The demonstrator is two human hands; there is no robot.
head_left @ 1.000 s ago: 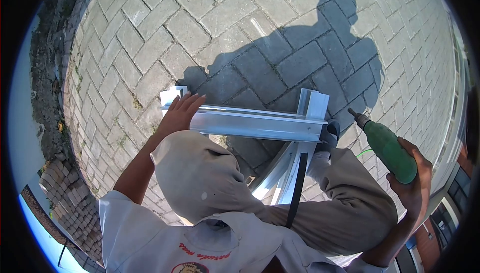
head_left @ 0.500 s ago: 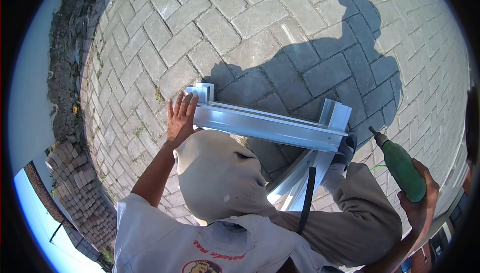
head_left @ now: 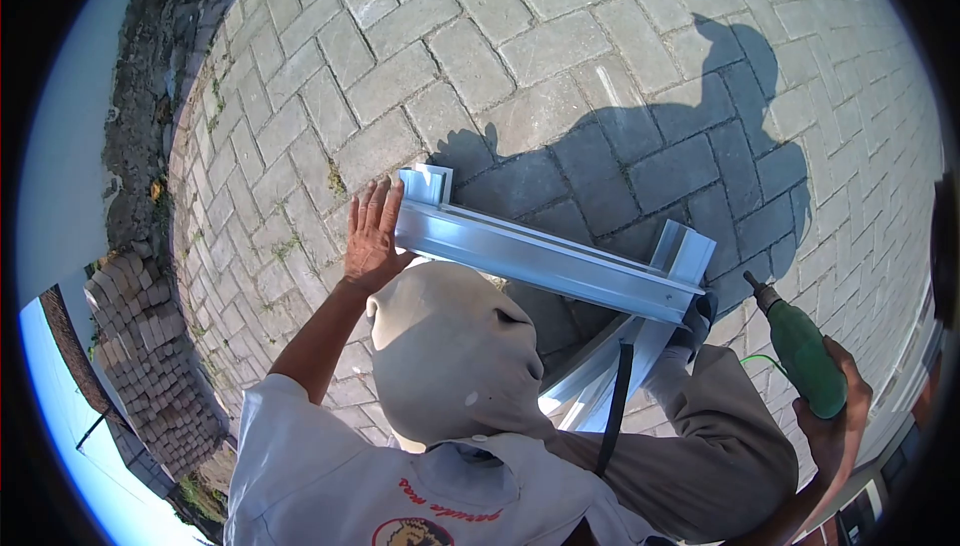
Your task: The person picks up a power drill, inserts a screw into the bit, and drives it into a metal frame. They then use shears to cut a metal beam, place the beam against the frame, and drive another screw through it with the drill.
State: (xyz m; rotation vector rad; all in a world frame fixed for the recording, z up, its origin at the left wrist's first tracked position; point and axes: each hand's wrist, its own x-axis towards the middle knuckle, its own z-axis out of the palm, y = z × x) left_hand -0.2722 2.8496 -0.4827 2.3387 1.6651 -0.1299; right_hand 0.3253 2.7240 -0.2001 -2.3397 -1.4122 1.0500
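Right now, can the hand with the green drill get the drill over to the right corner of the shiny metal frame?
Probably yes. The right hand holds the green drill just beside the right corner of the metal frame, bit pointing that way, with only open paving between them.
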